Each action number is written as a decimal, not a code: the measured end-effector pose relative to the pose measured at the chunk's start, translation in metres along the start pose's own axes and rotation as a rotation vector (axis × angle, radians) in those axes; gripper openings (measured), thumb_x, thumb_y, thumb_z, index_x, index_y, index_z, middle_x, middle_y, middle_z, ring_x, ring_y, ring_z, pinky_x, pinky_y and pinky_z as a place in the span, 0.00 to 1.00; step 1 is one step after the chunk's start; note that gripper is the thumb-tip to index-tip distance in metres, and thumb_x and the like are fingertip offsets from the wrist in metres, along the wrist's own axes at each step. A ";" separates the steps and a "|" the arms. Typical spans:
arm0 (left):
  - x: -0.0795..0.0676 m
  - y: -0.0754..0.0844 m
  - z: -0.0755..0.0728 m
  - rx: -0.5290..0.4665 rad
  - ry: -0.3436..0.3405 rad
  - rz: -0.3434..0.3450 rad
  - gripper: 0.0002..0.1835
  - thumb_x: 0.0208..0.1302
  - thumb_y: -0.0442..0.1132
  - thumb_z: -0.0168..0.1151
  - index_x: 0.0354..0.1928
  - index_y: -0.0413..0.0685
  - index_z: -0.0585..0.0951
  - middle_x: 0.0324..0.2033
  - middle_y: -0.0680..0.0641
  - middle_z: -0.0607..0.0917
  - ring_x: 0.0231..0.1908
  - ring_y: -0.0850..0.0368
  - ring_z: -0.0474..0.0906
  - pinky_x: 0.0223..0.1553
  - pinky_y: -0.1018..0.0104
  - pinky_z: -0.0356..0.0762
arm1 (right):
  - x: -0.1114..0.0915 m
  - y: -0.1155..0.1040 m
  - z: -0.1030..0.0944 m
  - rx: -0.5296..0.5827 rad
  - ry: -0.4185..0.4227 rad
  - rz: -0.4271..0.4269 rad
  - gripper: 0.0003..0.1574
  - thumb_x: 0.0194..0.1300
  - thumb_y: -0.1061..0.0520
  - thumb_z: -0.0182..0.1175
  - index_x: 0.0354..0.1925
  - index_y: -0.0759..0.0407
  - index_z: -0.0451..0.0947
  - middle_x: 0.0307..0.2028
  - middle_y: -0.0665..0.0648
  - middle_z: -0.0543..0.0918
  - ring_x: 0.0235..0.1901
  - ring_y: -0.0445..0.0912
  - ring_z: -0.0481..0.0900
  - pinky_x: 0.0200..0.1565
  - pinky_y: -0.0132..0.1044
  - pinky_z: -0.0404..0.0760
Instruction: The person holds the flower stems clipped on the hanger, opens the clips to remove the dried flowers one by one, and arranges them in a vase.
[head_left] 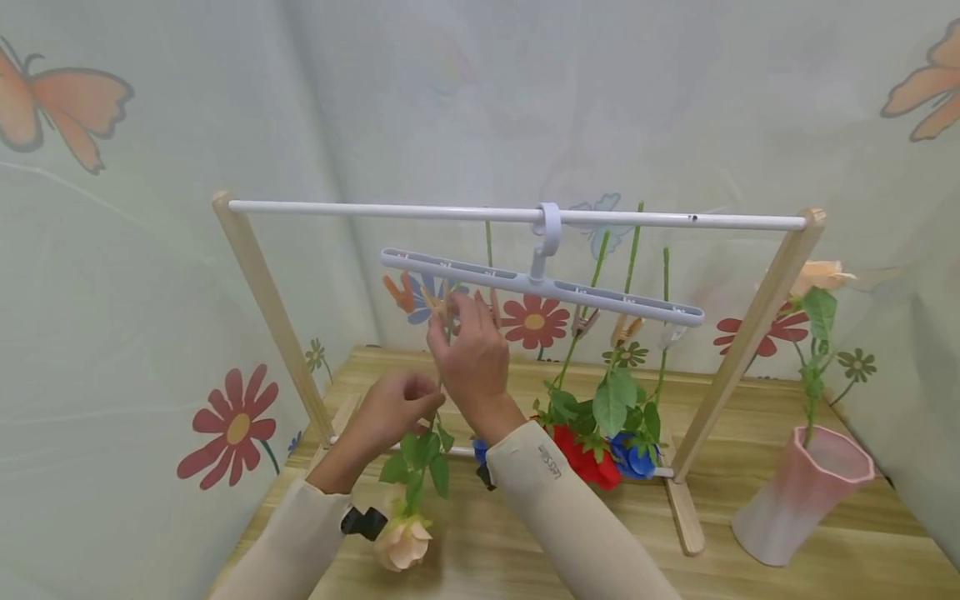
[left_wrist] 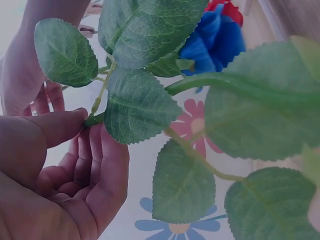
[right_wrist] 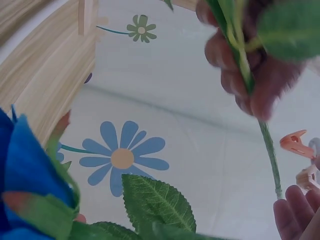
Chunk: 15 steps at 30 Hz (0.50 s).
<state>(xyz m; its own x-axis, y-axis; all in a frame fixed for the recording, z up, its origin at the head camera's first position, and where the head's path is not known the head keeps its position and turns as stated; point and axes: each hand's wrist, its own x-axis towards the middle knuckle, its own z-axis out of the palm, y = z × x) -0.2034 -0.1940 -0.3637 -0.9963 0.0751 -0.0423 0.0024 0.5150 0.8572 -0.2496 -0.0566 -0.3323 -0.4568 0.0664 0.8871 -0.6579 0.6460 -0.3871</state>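
Observation:
A peach artificial rose point(head_left: 405, 543) hangs head down, its stem running up to the hanger. My left hand point(head_left: 393, 408) pinches this green stem point(left_wrist: 94, 120) between thumb and fingertips, just above the leaves. Higher up, my right hand point(head_left: 472, 354) has its thumb and fingers around a pale clothespin point(right_wrist: 306, 177) under the hanger, right at the stem's tip. The white clip hanger point(head_left: 465, 273) hooks over the rack's white bar point(head_left: 360, 210). An orange clothespin point(head_left: 400, 292) hangs at its left end.
Red point(head_left: 585, 458) and blue point(head_left: 636, 457) artificial roses hang head down from clips on the hanger's right half. Wooden posts point(head_left: 273, 321) hold the bar at both ends. A pink and white vase point(head_left: 798, 500) with a peach rose point(head_left: 821, 277) stands at the right.

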 end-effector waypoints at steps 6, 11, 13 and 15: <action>-0.012 -0.003 -0.001 0.028 -0.005 -0.017 0.08 0.70 0.42 0.65 0.43 0.45 0.82 0.37 0.46 0.86 0.33 0.57 0.85 0.34 0.61 0.88 | -0.002 0.002 -0.001 -0.005 0.004 -0.041 0.15 0.65 0.56 0.67 0.47 0.62 0.80 0.36 0.57 0.86 0.28 0.46 0.86 0.40 0.35 0.88; -0.018 -0.004 -0.001 0.044 -0.008 -0.015 0.07 0.69 0.41 0.66 0.42 0.44 0.83 0.36 0.46 0.87 0.33 0.57 0.84 0.32 0.62 0.87 | -0.003 0.001 -0.003 -0.014 -0.010 -0.041 0.17 0.65 0.55 0.67 0.49 0.62 0.80 0.36 0.57 0.86 0.27 0.45 0.84 0.27 0.31 0.83; -0.020 -0.006 -0.001 0.058 -0.009 -0.015 0.07 0.69 0.42 0.66 0.42 0.45 0.83 0.35 0.47 0.86 0.32 0.57 0.84 0.32 0.62 0.87 | -0.003 0.001 -0.003 -0.013 -0.014 -0.041 0.17 0.65 0.54 0.68 0.49 0.62 0.80 0.37 0.57 0.86 0.27 0.45 0.84 0.26 0.31 0.83; -0.022 -0.008 -0.001 0.072 -0.004 -0.018 0.08 0.68 0.42 0.67 0.41 0.46 0.83 0.35 0.47 0.86 0.31 0.56 0.84 0.31 0.63 0.87 | -0.004 0.002 -0.003 -0.009 -0.013 -0.043 0.18 0.65 0.55 0.68 0.50 0.62 0.80 0.37 0.57 0.86 0.27 0.45 0.84 0.26 0.30 0.82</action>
<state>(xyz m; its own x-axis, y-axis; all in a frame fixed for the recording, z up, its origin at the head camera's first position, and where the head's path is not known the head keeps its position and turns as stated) -0.1818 -0.2004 -0.3693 -0.9959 0.0683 -0.0593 -0.0092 0.5760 0.8174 -0.2471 -0.0536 -0.3360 -0.4360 0.0284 0.8995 -0.6718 0.6549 -0.3462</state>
